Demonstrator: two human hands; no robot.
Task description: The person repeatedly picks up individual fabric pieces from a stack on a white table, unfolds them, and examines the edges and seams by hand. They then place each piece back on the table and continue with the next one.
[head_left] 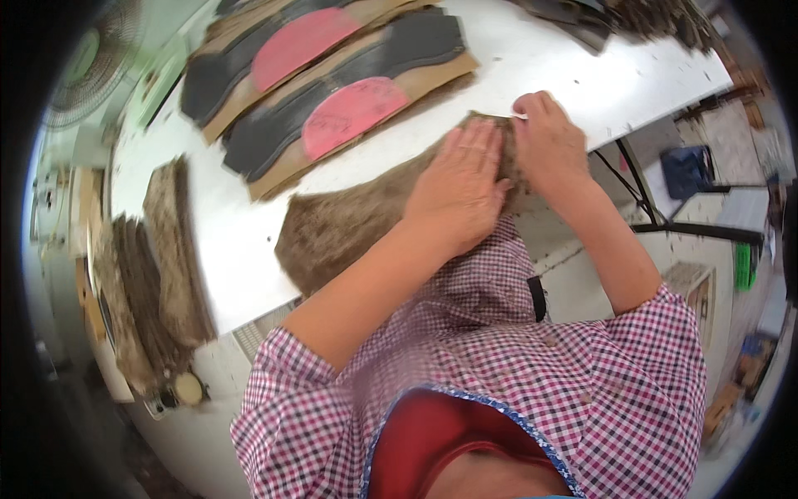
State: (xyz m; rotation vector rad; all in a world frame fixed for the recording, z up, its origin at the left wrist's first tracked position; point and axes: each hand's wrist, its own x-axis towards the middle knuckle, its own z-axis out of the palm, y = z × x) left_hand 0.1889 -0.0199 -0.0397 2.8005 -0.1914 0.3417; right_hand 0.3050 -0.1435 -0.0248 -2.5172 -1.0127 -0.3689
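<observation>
A long brown furry piece (337, 224) lies along the near edge of the white table, one end toward the left. My left hand (465, 187) rests flat on its right part, fingers stretched out and close together. At the piece's right end is my right hand (550, 145), its fingers curled in a pinch. A small white bit shows at those fingertips, too small to name; whether the furry edge is also gripped is hidden.
Stacked black-and-tan shaped pieces with pink half-rounds (353, 116) lie on the white table (648, 87) beyond my hands. Furry brown strips (174, 249) hang over its left edge. Dark pieces (573, 21) lie far right. A fan (91, 62) stands far left; a metal table leg (640, 179) is at right.
</observation>
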